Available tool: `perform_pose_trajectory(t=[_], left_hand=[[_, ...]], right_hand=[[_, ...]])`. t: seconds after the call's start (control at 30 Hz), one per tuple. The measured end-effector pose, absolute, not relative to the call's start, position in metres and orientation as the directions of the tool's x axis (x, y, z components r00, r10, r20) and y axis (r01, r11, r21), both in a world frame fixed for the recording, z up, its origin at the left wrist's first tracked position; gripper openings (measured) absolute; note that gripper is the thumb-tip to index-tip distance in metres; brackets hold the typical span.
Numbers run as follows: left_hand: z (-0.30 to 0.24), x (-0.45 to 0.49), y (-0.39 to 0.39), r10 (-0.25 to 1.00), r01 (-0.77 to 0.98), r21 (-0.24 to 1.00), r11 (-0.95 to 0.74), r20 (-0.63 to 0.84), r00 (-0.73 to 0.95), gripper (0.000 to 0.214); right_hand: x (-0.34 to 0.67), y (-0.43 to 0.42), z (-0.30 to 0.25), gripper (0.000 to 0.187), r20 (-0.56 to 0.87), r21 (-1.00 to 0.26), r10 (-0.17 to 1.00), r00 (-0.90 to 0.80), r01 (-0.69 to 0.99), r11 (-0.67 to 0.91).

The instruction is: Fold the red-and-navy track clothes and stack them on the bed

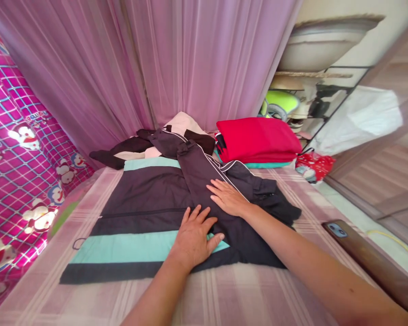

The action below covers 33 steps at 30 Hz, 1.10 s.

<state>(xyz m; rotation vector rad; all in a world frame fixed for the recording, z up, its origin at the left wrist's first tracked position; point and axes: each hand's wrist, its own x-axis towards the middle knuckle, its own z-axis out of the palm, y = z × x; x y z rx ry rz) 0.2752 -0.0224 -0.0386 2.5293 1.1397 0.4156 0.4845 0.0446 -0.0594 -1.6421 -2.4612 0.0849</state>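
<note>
A dark jacket (pixel 153 188) with mint-green bands and white piping lies spread on a plaid-covered surface (pixel 245 294). One of its sleeves is folded across the body. My left hand (pixel 193 237) rests palm down on the jacket near a mint band, fingers spread and holding nothing. Farther right, my right hand (pixel 227 197) lies flat on the folded sleeve beside the white piping, its fingers stretched out. Both palms hide small patches of the cloth beneath them.
Behind the jacket is a heap of black and pale clothing (pixel 182 124). Folded red clothes (pixel 258 140) are stacked at the back right. A phone (pixel 360 253) lies along the right edge. Purple curtains (pixel 204 59) hang behind, and a shelf holding a hat (pixel 326 43) stands right.
</note>
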Motion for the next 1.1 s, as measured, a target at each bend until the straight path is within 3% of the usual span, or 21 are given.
perform_pose_trajectory(t=[0.37,0.57,0.8,1.0,1.1], left_hand=[[-0.038,0.271,-0.024,0.716,0.624,0.381,-0.683,0.180,0.674,0.031],[-0.037,0.272,-0.022,0.709,0.625,0.368,-0.688,0.160,0.686,0.031],[-0.039,0.272,-0.022,0.711,0.639,0.330,-0.695,0.183,0.679,0.033],[-0.041,0.271,-0.020,0.694,0.635,0.291,-0.716,0.191,0.694,0.037],[-0.042,0.271,-0.020,0.690,0.634,0.283,-0.720,0.194,0.697,0.038]], right_hand=[[0.479,0.046,-0.040,0.056,0.056,-0.171,0.943,-0.328,0.927,0.332],[0.487,-0.025,-0.046,0.055,0.063,-0.150,0.970,-0.233,0.959,0.240],[0.499,-0.023,-0.038,0.052,0.052,-0.118,0.994,-0.095,0.988,0.101],[0.479,-0.063,-0.039,0.054,0.097,-0.149,0.986,-0.135,0.978,0.149],[0.489,-0.077,-0.042,0.053,0.076,-0.144,0.993,-0.089,0.985,0.099]])
